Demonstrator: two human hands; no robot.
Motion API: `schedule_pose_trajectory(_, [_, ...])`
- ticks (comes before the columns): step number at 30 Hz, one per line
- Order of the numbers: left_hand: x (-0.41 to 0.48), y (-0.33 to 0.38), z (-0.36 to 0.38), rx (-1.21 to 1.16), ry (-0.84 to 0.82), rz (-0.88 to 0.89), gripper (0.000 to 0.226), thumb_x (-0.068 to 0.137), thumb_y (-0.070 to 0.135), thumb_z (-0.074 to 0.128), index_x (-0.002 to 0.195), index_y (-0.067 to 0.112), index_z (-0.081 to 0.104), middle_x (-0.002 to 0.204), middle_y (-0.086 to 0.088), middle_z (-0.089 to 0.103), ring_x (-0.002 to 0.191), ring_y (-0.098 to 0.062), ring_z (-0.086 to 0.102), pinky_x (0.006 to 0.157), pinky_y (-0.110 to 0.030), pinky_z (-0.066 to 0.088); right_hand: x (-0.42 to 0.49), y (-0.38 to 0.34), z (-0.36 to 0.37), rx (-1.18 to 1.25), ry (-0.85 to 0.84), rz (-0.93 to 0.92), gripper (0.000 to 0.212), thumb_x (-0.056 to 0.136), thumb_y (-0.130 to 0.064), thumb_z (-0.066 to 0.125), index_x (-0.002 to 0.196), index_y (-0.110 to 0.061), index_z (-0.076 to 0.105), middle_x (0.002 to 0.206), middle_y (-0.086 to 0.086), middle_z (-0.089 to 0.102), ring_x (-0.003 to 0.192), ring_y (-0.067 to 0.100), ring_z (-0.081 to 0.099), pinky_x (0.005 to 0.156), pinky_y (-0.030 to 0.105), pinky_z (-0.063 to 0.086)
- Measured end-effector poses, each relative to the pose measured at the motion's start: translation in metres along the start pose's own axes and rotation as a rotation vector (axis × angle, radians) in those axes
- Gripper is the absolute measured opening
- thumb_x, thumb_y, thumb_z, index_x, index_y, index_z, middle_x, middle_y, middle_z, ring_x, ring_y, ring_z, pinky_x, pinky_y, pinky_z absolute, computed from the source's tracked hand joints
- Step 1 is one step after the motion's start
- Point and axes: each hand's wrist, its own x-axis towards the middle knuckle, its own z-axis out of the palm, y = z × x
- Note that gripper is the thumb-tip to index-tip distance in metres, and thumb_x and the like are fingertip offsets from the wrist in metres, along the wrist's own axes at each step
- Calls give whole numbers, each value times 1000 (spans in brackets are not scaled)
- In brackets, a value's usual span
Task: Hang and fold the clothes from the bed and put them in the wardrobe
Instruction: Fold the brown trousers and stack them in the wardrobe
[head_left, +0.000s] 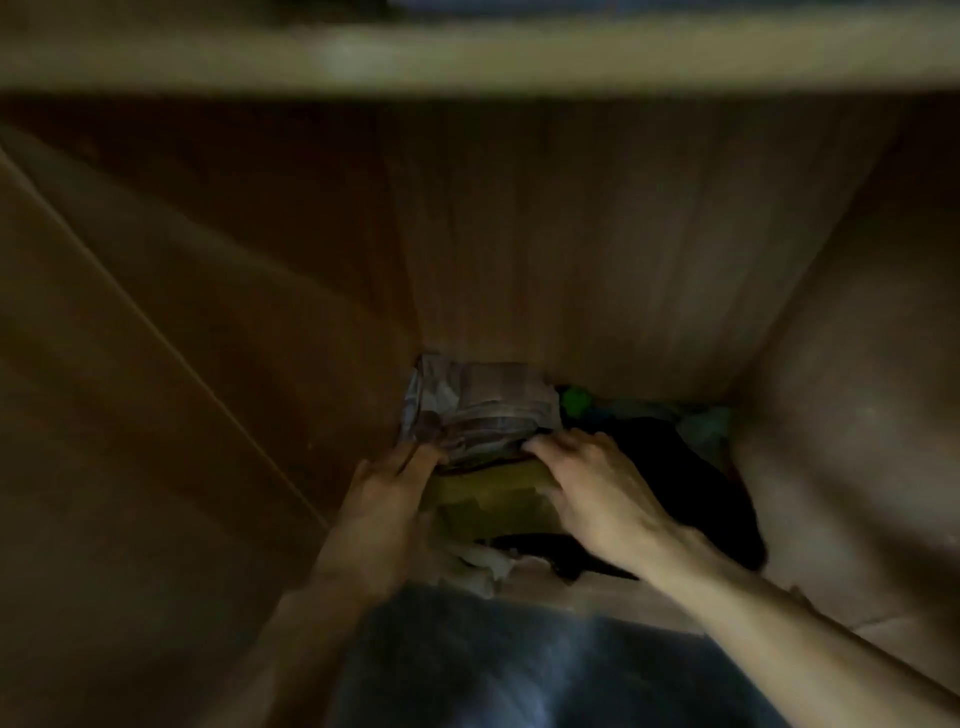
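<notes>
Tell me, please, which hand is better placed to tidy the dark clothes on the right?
Probably the right hand: it lies beside the dark clothes, while the left hand touches the folded garment by the left wall.
</notes>
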Motion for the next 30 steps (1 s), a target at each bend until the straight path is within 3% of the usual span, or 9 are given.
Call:
schedule_pose_trajectory(4, [21,-55,75,9,41,49,49,86,7,61,128,28,49,129,4,52,114,-20,47,100,-40,37,29,34,82,127,31,-20,36,94,-19,62,128,-26,54,125,-1,59,112,21,54,92,34,46])
schedule_pose_trajectory(10, [35,-121,152,-34,131,119,48,82,0,67,122,25,55,109,7,59,90,-8,45,76,-28,33,58,61,185,247,53,-71,31,93,-22,65,122,-27,57,117,-5,62,105,12,57,87,30,50])
schedule_pose_trajectory(14, [46,-161,188,-60,95,153,57,78,0,68,119,35,49,109,5,63,94,-14,59,79,-36,47,72,77,232,348,7,-108,34,93,-23,66,124,-32,56,114,-13,62,102,3,57,88,23,49])
schedule_pose_trajectory(15, [49,-169,194,-82,83,147,57,78,0,69,118,36,49,108,6,62,95,-12,60,79,-32,49,75,80,241,366,-7,-112,33,93,-24,65,123,-33,56,113,-14,62,101,2,57,87,22,49])
schedule_pose_trajectory(18, [60,-191,208,-129,53,120,48,82,4,70,116,34,54,106,12,60,96,-1,56,77,-14,42,90,86,264,405,-38,-96,32,93,-26,65,122,-32,56,114,-12,62,103,5,58,91,30,51])
schedule_pose_trajectory(21, [88,-216,223,-143,16,87,42,84,7,72,118,27,57,107,11,62,97,-3,57,81,-22,45,120,93,287,399,-90,-66,36,93,-27,65,127,-31,54,121,-7,62,109,10,58,97,34,49])
schedule_pose_trajectory(24, [130,-239,250,-12,45,23,46,86,16,71,127,23,51,116,0,62,108,-19,60,91,-37,47,162,113,321,328,-94,2,41,90,-20,66,129,-23,54,124,0,60,112,20,57,96,37,48])
schedule_pose_trajectory(27, [155,-248,289,447,115,-137,64,93,34,62,146,21,30,144,-9,45,129,-29,45,103,-44,36,194,131,361,7,92,179,45,86,-10,61,130,-15,52,123,13,54,109,34,56,87,41,49])
schedule_pose_trajectory(30, [151,-256,329,418,119,-92,68,95,44,55,151,19,26,158,-6,29,141,-26,32,108,-43,32,192,123,387,-91,156,200,48,89,-20,58,135,-13,48,135,15,48,123,34,48,100,43,41])
